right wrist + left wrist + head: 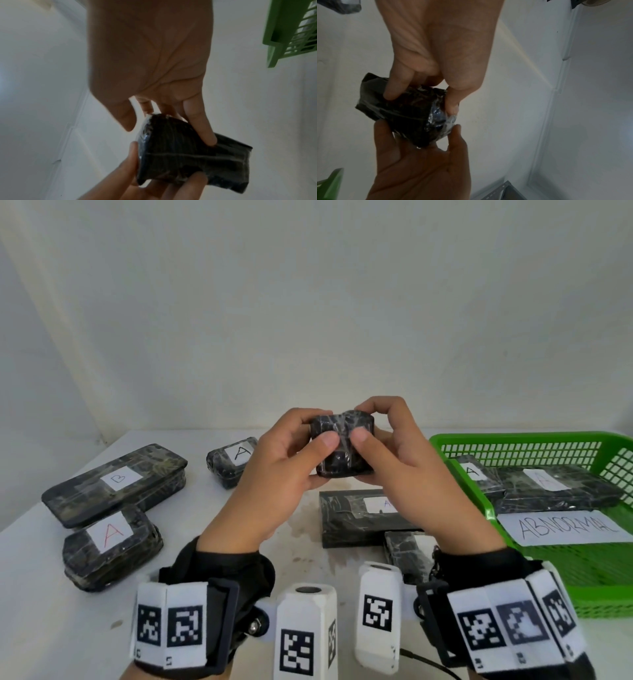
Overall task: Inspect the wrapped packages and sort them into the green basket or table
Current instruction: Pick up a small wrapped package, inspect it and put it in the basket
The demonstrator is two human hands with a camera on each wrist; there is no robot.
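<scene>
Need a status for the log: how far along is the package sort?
Done: two A-labelled packages lie in the green basket. In hand: left hand and right hand grip a small package. Left: at least five on the table.

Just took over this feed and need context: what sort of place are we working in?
Probably a makeshift sorting or inspection station, not a shop floor: a plain white table against a bare wall, wrapped packages with handwritten A and B labels, and a green basket holding a paper sign reading ABNORMAL.
</scene>
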